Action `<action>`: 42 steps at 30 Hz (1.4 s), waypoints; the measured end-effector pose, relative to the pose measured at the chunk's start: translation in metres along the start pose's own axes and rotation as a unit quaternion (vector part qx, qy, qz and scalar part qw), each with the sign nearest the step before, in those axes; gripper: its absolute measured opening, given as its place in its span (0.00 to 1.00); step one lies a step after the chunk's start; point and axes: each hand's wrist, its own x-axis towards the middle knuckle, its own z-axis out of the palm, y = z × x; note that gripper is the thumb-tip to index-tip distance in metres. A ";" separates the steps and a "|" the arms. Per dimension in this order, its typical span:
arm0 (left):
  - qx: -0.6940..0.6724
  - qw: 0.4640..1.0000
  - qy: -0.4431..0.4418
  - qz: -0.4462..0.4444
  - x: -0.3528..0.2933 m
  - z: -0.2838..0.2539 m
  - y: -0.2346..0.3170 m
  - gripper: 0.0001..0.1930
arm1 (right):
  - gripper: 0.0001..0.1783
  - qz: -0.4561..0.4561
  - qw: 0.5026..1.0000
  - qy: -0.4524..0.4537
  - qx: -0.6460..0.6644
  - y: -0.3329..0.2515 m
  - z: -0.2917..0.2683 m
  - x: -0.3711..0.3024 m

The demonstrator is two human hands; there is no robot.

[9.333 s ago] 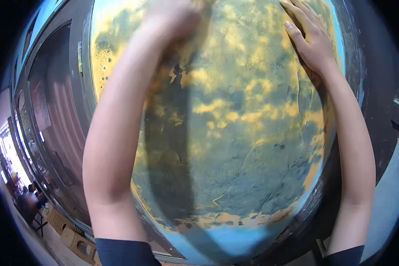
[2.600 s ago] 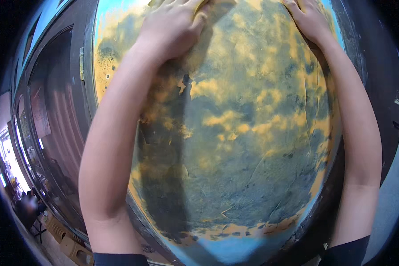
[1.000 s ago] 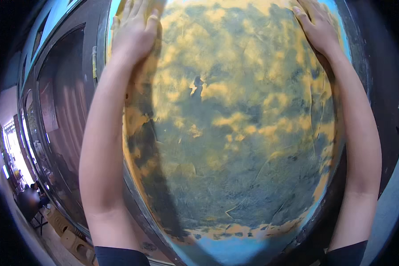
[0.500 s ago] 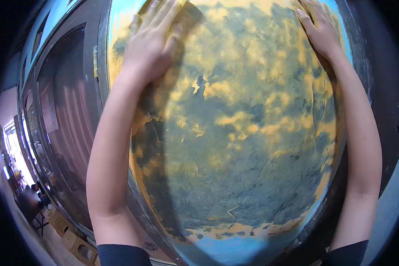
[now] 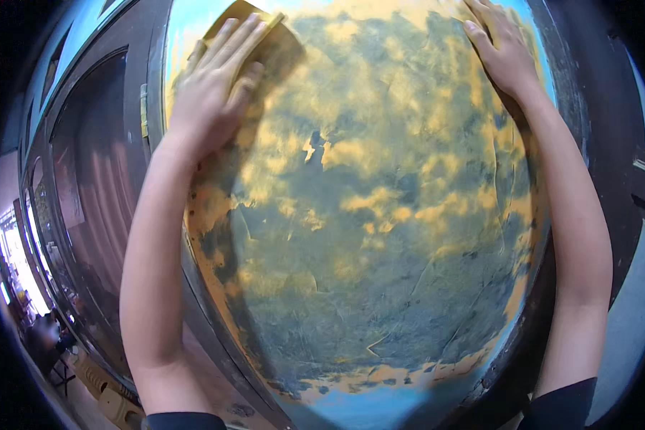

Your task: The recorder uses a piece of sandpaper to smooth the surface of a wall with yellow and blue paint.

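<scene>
A large panel (image 5: 337,265) in a dark wooden frame fills the middle, its surface patchy in dull yellow and grey-green, with blue along the border and a few cracks. At its upper left, my left hand (image 5: 211,100) presses a yellow-brown sheet of sandpaper (image 5: 285,51) against the surface. A folded edge of the sheet stands up beside my fingers, and the part under them is hidden. Near the upper right edge, my right hand (image 5: 507,54) rests on the panel with fingers stretched out and nothing visible in it. Both arms are raised.
On the left is a dark-framed glass door (image 5: 100,179) with a pinkish curtain behind it. A brass-coloured hinge (image 5: 144,111) sits on the frame. Light-brown plastic stools (image 5: 115,408) and a person (image 5: 44,333) are at the lower left.
My left hand and the sandpaper have shifted left and slightly down across the panel, showing more of the sheet. My right hand keeps its place on the panel; the whole view has shifted slightly.
</scene>
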 end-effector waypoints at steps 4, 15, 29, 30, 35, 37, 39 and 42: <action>0.004 0.991 0.080 -0.108 0.014 -0.003 -0.066 0.30 | 0.31 0.003 1.000 0.004 0.000 -0.009 -0.007 0.001; -0.040 0.990 0.047 -0.129 -0.018 -0.007 -0.041 0.29 | 0.30 0.031 0.999 -0.009 0.021 -0.019 -0.004 -0.005; -0.014 0.986 0.049 -0.161 -0.020 -0.019 -0.056 0.30 | 0.29 0.017 1.000 0.023 -0.011 -0.014 -0.003 -0.002; -0.013 0.985 0.046 -0.164 -0.025 -0.016 -0.057 0.30 | 0.28 0.033 0.999 0.022 0.007 -0.019 -0.003 -0.004; -0.041 0.978 0.048 -0.198 -0.059 -0.009 -0.004 0.30 | 0.28 -0.003 1.000 0.013 -0.006 0.005 0.001 -0.014; -0.055 0.980 0.036 -0.190 -0.071 -0.019 0.004 0.30 | 0.28 -0.049 0.999 0.011 -0.004 0.017 0.005 -0.017; -0.043 0.983 0.039 -0.175 -0.062 -0.020 -0.009 0.29 | 0.29 -0.067 0.997 0.035 0.004 0.016 0.008 -0.019; -0.038 0.976 -0.018 -0.214 -0.021 -0.039 -0.025 0.31 | 0.36 -0.096 0.993 -0.043 0.050 0.027 0.006 -0.007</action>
